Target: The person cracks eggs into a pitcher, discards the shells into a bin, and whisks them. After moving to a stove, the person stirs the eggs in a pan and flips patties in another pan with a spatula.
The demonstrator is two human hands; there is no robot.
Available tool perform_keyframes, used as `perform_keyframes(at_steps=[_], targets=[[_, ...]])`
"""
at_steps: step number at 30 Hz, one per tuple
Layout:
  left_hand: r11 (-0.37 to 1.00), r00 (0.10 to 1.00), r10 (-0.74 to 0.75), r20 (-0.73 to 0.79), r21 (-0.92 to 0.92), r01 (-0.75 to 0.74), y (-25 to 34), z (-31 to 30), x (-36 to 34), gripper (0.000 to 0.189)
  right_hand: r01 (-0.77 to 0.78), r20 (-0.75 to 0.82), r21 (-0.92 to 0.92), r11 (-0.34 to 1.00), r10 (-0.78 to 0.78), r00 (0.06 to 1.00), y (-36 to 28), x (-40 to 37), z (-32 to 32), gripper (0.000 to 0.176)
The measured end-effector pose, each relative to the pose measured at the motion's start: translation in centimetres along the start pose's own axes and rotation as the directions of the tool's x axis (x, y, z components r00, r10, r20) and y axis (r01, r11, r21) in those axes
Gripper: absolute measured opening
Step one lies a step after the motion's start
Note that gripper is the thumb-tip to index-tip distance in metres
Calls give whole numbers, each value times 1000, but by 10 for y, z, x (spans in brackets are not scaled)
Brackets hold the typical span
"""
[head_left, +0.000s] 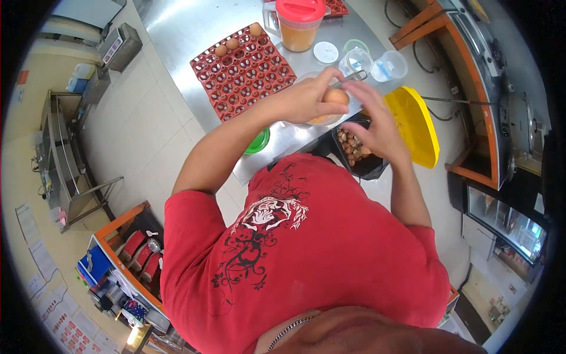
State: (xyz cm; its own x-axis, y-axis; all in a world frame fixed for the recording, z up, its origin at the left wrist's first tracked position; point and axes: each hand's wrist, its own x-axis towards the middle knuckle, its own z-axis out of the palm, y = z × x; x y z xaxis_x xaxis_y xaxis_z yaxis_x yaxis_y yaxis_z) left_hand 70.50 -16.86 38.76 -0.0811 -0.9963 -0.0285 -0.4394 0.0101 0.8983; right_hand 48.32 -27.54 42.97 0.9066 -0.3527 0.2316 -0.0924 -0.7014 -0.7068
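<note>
Shiny steel table (177,23) fills the top of the view, with a red tray (242,71) on it. The left hand (306,100) holds an egg (335,95), and its fingers (324,75) are curled tight around it. The egg lies sideways, just above a clear bowl (321,120). The right hand (377,127) is just beside the egg on its right. Its fingers (354,91) are spread and hold nothing I can see. Below that hand sits a black bin (368,168) of shells.
</note>
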Motion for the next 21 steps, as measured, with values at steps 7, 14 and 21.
perform_keyframes(at_steps=[7, 14, 21], targets=[[991, 998, -18, -68, -136, 9, -7, 6, 15, 66, -66, -216, 103, 993, 87, 973, 20, -8, 20, 51], [763, 940, 308, -146, 628, -153, -16, 7, -5, 54, -47, -319, -22, 999, 37, 947, 42, -16, 38, 46], [610, 840, 531, -116, 740, -283, -20, 16, 2, 51, -257, -101, 44, 965, 260, 960, 31, 1, 31, 47]])
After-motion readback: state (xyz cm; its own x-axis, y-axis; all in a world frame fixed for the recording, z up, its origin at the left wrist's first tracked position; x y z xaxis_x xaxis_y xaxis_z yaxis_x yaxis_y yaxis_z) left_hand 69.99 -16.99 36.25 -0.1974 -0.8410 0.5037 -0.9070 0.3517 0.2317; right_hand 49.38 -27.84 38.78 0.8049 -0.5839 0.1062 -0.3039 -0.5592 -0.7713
